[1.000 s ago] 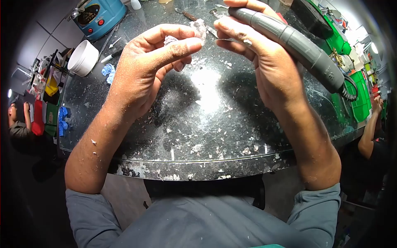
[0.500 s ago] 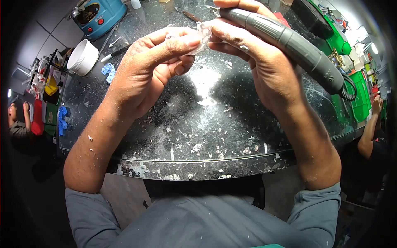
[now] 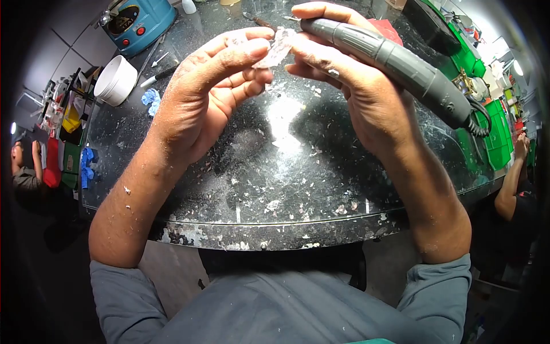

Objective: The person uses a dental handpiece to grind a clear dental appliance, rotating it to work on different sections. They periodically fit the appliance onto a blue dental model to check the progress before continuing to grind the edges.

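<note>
No readable writing on the grey handpiece (image 3: pixel 395 63).

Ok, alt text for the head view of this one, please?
Two bare hands meet above a dusty black worktop: the left hand pinches a small translucent piece, and the right hand grips a grey rotary handpiece at it. A white tub sits far left.

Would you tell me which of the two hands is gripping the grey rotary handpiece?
The right hand grips the grey ribbed rotary handpiece, its cord trailing right. The left hand only pinches a small translucent whitish piece at its fingertips.
</note>
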The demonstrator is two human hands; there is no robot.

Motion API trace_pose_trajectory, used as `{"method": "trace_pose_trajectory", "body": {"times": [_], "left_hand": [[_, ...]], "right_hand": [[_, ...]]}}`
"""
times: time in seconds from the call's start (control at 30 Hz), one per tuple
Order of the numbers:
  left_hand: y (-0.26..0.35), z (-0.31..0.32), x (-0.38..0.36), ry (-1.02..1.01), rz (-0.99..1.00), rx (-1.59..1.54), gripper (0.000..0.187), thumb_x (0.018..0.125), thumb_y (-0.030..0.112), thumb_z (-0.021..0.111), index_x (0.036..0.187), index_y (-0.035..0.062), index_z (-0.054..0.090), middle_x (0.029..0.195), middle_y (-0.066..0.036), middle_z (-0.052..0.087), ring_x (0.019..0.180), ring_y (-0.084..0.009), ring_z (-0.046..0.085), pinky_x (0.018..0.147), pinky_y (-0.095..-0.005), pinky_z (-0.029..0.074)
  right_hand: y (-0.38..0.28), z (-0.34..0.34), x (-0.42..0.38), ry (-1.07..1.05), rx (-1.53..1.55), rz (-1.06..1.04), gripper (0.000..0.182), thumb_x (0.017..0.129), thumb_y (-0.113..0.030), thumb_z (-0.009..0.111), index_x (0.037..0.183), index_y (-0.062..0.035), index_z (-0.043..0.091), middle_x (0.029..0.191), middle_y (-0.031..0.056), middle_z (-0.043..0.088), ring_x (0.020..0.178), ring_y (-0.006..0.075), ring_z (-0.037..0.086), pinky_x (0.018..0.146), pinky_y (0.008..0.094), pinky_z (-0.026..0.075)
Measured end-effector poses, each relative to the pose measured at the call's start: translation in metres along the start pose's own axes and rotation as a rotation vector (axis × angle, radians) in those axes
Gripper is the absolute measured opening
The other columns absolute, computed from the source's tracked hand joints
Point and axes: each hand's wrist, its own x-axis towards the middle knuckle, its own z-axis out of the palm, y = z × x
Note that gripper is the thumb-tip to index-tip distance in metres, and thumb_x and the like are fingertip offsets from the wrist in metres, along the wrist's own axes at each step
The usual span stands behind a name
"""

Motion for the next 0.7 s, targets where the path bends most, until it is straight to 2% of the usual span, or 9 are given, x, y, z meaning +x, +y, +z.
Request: {"method": "trace_pose_trajectory", "body": {"times": [0.07,0.13,0.17,0.27,0.33,0.4,0.57,0.7], "left_hand": [[0.000,-0.001,0.001,0.043,0.041,-0.010,0.031,0.091,0.014,0.064,0.116,-0.0028,0.060,0.110,-0.010,0.064,0.098,-0.0180,0.065,0.088,-0.0271,0.051],[-0.001,-0.008,0.003,-0.014,0.151,0.061,0.033,0.090,0.013,0.064,0.117,-0.0045,0.058,0.114,-0.016,0.062,0.103,-0.0238,0.065,0.093,-0.0321,0.052],[-0.001,-0.007,0.002,0.003,0.172,0.044,0.032,0.091,0.012,0.064,0.116,-0.0052,0.059,0.113,-0.018,0.063,0.101,-0.0245,0.066,0.094,-0.0347,0.052],[-0.002,-0.006,0.002,0.033,0.258,0.121,0.029,0.091,0.012,0.063,0.115,-0.0044,0.061,0.112,-0.017,0.065,0.098,-0.0234,0.067,0.093,-0.0338,0.053],[-0.002,-0.006,0.002,0.038,0.270,0.141,0.028,0.092,0.012,0.063,0.115,-0.0040,0.062,0.111,-0.017,0.066,0.097,-0.0228,0.067,0.092,-0.0335,0.053],[-0.002,-0.006,0.002,0.040,0.282,0.160,0.028,0.092,0.012,0.063,0.115,-0.0036,0.063,0.110,-0.017,0.066,0.097,-0.0221,0.068,0.092,-0.0332,0.053],[-0.001,-0.008,0.001,0.043,0.206,0.128,0.032,0.093,0.016,0.062,0.120,-0.0027,0.062,0.112,-0.014,0.067,0.096,-0.0176,0.066,0.090,-0.0317,0.052],[-0.002,-0.009,0.000,0.032,0.173,0.112,0.033,0.094,0.019,0.061,0.120,-0.0022,0.062,0.112,-0.011,0.067,0.096,-0.0156,0.064,0.090,-0.0303,0.050]], "right_hand": [[0.003,-0.002,0.002,-0.004,0.002,-0.013,0.034,0.089,-0.008,0.067,0.121,-0.0046,0.055,0.110,0.0064,0.056,0.097,0.0131,0.059,0.085,0.0294,0.053],[0.007,-0.006,0.003,-0.007,0.004,-0.031,0.034,0.089,-0.008,0.067,0.121,-0.0045,0.055,0.111,0.0065,0.056,0.097,0.0132,0.059,0.085,0.0296,0.053],[0.012,-0.008,0.004,-0.010,0.003,-0.043,0.034,0.089,-0.008,0.067,0.121,-0.0044,0.055,0.111,0.0065,0.056,0.097,0.0132,0.059,0.085,0.0296,0.053],[0.014,-0.008,0.003,-0.015,-0.005,-0.069,0.034,0.089,-0.008,0.067,0.121,-0.0044,0.055,0.112,0.0066,0.056,0.097,0.0133,0.059,0.085,0.0298,0.053],[-0.002,0.000,-0.003,0.106,-0.021,-0.045,0.034,0.089,-0.008,0.066,0.120,-0.0045,0.055,0.114,0.0070,0.055,0.098,0.0135,0.059,0.084,0.0300,0.054],[0.002,-0.004,0.000,0.098,-0.005,-0.053,0.034,0.089,-0.007,0.066,0.120,-0.0036,0.055,0.112,0.0075,0.057,0.098,0.0139,0.060,0.084,0.0296,0.054],[-0.006,0.006,-0.003,0.090,-0.025,-0.137,0.034,0.089,-0.005,0.065,0.120,-0.0007,0.053,0.102,0.0099,0.064,0.096,0.0151,0.064,0.084,0.0284,0.054],[-0.003,0.002,-0.001,0.054,-0.006,-0.155,0.035,0.087,-0.002,0.066,0.120,-0.0012,0.053,0.101,0.0107,0.064,0.095,0.0151,0.064,0.083,0.0274,0.053]]}}
